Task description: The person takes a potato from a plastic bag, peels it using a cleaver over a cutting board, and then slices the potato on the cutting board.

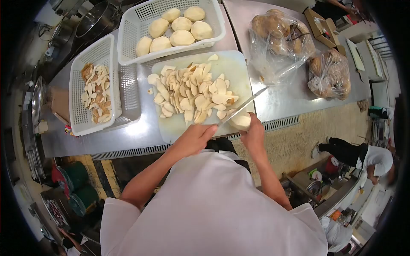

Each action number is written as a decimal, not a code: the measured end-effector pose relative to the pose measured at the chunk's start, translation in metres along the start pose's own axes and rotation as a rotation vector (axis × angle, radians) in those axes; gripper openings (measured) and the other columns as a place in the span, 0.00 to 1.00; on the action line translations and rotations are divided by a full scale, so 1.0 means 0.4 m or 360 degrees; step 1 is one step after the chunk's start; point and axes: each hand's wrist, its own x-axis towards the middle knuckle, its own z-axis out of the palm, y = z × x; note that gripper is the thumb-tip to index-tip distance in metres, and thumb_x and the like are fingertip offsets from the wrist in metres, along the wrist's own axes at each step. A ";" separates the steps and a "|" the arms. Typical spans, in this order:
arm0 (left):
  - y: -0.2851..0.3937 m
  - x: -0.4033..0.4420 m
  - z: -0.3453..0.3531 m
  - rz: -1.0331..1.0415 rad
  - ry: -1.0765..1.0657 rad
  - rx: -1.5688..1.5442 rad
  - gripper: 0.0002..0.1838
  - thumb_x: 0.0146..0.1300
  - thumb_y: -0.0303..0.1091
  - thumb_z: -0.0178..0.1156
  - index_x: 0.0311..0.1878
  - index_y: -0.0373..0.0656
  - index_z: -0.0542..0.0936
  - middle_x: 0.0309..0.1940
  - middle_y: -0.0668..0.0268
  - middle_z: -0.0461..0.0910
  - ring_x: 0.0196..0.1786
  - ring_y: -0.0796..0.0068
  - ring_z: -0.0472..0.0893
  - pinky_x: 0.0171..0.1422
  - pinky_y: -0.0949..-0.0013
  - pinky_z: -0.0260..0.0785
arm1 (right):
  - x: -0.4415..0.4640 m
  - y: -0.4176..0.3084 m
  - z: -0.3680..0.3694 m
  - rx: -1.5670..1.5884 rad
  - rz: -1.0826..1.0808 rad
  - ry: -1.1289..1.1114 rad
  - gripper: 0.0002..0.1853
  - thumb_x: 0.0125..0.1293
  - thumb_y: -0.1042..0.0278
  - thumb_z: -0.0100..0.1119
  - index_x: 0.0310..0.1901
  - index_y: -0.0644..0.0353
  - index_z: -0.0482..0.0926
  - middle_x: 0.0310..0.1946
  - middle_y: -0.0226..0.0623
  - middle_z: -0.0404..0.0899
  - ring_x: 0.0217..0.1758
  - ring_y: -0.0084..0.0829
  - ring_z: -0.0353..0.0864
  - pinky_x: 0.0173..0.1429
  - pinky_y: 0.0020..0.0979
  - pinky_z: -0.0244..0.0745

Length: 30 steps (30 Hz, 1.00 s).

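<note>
A knife (250,101) points up and to the right, its handle inside my closed left hand (196,138). My right hand (255,133) is wrapped round the right side of a pale peeled root vegetable (241,121), and the blade lies along its upper left side. Both hands are at the near edge of a cutting board (171,132). A heap of pale peel slices (194,87) covers much of the board, with brown skin on some edges.
Behind the board, a white basket (124,36) holds several peeled vegetables. Another basket (73,91) at left contains peelings. Plastic bags (282,36) (329,74) of brown-skinned vegetables lie at right. A person in white (378,160) bends over at far right.
</note>
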 end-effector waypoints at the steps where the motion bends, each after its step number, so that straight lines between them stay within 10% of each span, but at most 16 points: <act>1: 0.004 0.027 0.005 0.0016 -0.0036 -0.0036 0.26 0.85 0.48 0.41 0.62 0.39 0.82 0.15 0.72 0.69 0.14 0.83 0.67 0.19 0.73 0.63 | 0.005 0.002 0.000 -0.0001 -0.0013 -0.0003 0.35 0.48 0.87 0.70 0.62 0.70 0.74 0.49 0.60 0.83 0.54 0.62 0.81 0.57 0.52 0.77; 5: 0.009 0.025 0.009 -0.0096 -0.0044 -0.0135 0.26 0.85 0.50 0.43 0.41 0.37 0.79 0.15 0.67 0.71 0.13 0.78 0.70 0.20 0.66 0.64 | 0.003 0.002 0.000 0.0034 -0.0024 -0.0101 0.35 0.47 0.85 0.71 0.62 0.71 0.74 0.49 0.60 0.83 0.54 0.61 0.82 0.58 0.50 0.78; 8: 0.002 -0.045 0.013 -0.0085 0.0014 -0.0108 0.25 0.85 0.49 0.43 0.45 0.37 0.80 0.15 0.68 0.71 0.13 0.79 0.71 0.19 0.67 0.65 | -0.034 -0.013 0.031 0.0034 -0.0053 -0.0102 0.33 0.49 0.84 0.72 0.60 0.69 0.75 0.47 0.59 0.85 0.53 0.60 0.84 0.56 0.48 0.80; 10: -0.026 -0.057 0.019 -0.0194 0.0030 -0.0273 0.28 0.85 0.52 0.42 0.72 0.41 0.76 0.15 0.72 0.69 0.14 0.83 0.68 0.19 0.73 0.64 | -0.045 -0.016 0.053 0.0097 -0.0027 -0.0041 0.33 0.47 0.84 0.73 0.60 0.69 0.77 0.46 0.58 0.85 0.53 0.60 0.83 0.56 0.48 0.79; 20: -0.007 0.083 0.093 0.0120 0.0021 -0.0233 0.28 0.85 0.50 0.44 0.75 0.43 0.73 0.16 0.72 0.69 0.15 0.83 0.69 0.20 0.72 0.64 | 0.010 0.038 -0.034 0.0012 -0.0052 0.0156 0.26 0.53 0.82 0.70 0.56 0.65 0.78 0.42 0.55 0.86 0.49 0.58 0.86 0.50 0.47 0.81; 22: -0.023 0.052 0.104 0.0323 0.0192 -0.0058 0.22 0.84 0.47 0.46 0.53 0.36 0.80 0.17 0.59 0.76 0.16 0.69 0.78 0.25 0.60 0.71 | 0.004 0.035 -0.026 -0.0028 -0.0065 0.0136 0.26 0.53 0.82 0.69 0.56 0.65 0.78 0.43 0.56 0.86 0.49 0.59 0.85 0.51 0.47 0.81; 26: -0.077 0.050 0.126 0.0503 0.0370 -0.0058 0.24 0.84 0.49 0.44 0.53 0.35 0.80 0.18 0.56 0.77 0.14 0.67 0.76 0.23 0.59 0.71 | -0.029 0.029 0.003 -0.0031 0.0053 0.0154 0.27 0.52 0.85 0.67 0.57 0.66 0.77 0.46 0.58 0.85 0.52 0.61 0.83 0.53 0.47 0.80; 30: -0.076 0.159 0.104 -0.0004 0.0082 -0.0278 0.26 0.84 0.53 0.44 0.43 0.37 0.78 0.16 0.64 0.73 0.14 0.75 0.74 0.20 0.66 0.68 | -0.014 0.067 -0.001 0.0094 0.0001 0.0069 0.30 0.51 0.89 0.64 0.59 0.66 0.76 0.50 0.56 0.84 0.57 0.57 0.83 0.57 0.45 0.80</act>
